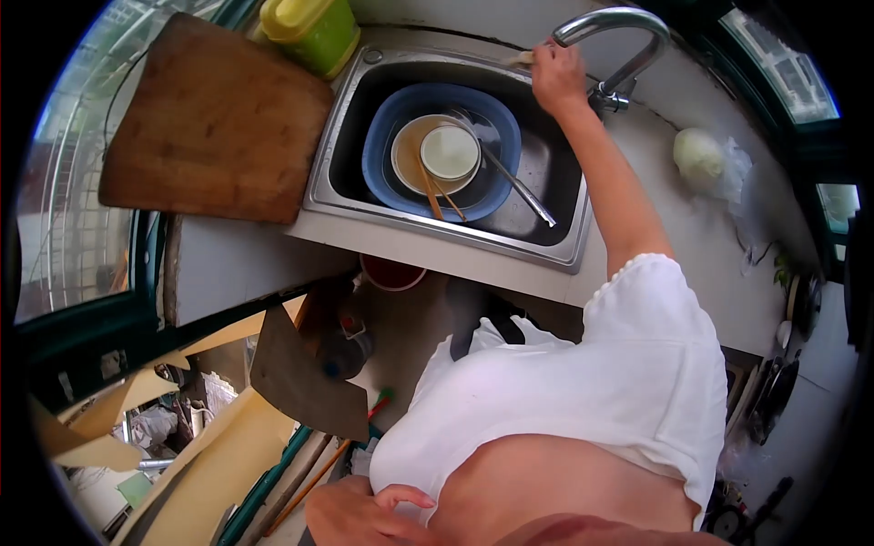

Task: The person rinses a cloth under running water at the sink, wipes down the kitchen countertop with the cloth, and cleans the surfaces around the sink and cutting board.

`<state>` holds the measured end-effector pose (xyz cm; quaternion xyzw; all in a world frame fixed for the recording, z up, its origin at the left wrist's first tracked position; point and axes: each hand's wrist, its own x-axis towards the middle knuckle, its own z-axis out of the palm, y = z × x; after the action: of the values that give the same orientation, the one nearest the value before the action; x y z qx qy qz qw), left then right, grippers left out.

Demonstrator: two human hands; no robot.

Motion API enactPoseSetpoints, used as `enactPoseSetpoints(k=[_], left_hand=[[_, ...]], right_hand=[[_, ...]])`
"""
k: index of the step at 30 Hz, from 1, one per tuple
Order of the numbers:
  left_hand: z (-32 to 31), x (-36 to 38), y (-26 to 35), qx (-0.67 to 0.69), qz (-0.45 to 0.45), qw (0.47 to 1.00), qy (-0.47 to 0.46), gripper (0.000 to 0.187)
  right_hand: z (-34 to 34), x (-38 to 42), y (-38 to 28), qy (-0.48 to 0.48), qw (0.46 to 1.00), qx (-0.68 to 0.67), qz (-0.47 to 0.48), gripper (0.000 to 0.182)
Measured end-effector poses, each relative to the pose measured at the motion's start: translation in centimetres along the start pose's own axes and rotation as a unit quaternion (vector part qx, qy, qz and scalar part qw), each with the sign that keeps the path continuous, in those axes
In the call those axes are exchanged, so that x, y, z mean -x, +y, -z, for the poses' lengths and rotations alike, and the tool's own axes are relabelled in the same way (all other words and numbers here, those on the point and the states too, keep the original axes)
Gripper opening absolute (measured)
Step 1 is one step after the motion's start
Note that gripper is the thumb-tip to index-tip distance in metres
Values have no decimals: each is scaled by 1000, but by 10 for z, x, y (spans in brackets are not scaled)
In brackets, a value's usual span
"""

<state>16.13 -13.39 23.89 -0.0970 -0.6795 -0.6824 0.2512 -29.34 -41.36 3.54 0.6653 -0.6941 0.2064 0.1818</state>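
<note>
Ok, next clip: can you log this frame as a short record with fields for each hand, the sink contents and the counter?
right hand: raised at the back rim of the sink, beside the faucet, fingers closed on a small pale item, too small to identify
left hand: low against the body, fingers curled, holding nothing visible
sink contents: blue basin holding bowls, chopsticks and a ladle
counter left: wooden cutting board, green container
counter right: cabbage
</note>
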Motion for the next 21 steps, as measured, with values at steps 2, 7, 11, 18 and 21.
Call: enactPoseSetpoints(k=[2, 7, 11, 18, 21], left_hand=[[21, 2, 0, 24, 77, 997, -9, 25], [69, -8, -9, 64, 132, 989, -26, 31], [95, -22, -18, 116, 144, 982, 32, 30], [115, -36, -19, 130, 186, 974, 29, 21], [102, -49, -32, 123, 127, 983, 43, 9]], right_hand=[[-33, -10, 19, -66, 974, 143, -165, 36], [-105, -12, 78, -235, 895, 98, -367, 51], [-87, -13, 62, -191, 925, 145, -294, 39], [-172, -72, -57, -9, 986, 16, -167, 29], [-220, -112, -118, 12, 990, -12, -140, 23]])
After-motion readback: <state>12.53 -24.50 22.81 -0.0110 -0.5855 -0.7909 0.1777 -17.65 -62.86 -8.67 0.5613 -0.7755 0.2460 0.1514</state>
